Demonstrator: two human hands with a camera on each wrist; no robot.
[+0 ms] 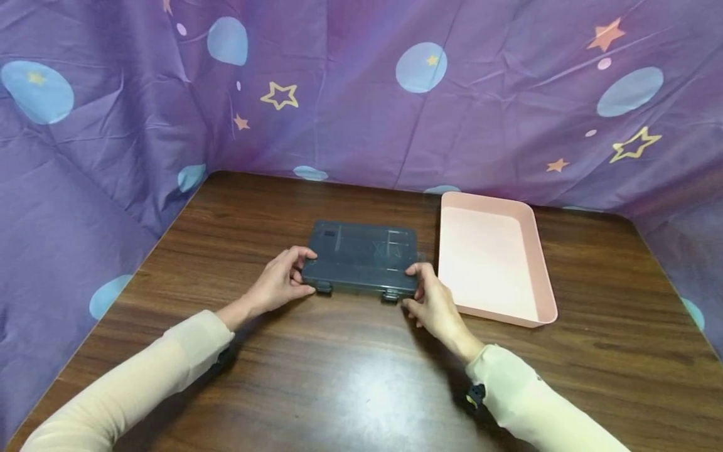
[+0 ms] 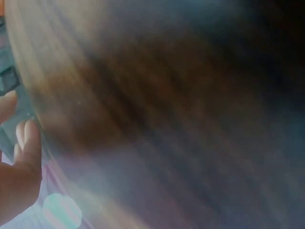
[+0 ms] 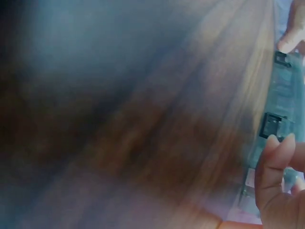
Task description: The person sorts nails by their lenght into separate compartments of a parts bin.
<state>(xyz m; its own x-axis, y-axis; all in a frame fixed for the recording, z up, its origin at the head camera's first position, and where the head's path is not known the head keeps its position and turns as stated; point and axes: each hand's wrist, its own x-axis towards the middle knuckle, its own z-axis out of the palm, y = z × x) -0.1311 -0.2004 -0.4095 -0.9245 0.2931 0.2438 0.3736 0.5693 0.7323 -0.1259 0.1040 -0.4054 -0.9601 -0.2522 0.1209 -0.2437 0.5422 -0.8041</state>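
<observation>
A flat, dark see-through plastic storage case with divider lines showing through its lid lies closed in the middle of the head view. Two black latches sit along its near edge. My left hand grips the near left corner, thumb at the front and fingers along the side. At the near right corner, my right hand holds the case between thumb and fingers. The right wrist view shows both latches up close, one latch just beside my right fingertips. In the left wrist view, only part of my left hand appears, at the left edge.
To the right of the case stands a shallow pink tray with a pale bottom, very near my right hand. Both rest on a brown wood-grain table. Behind and beside the table hangs a purple cloth printed with stars and blue ovals.
</observation>
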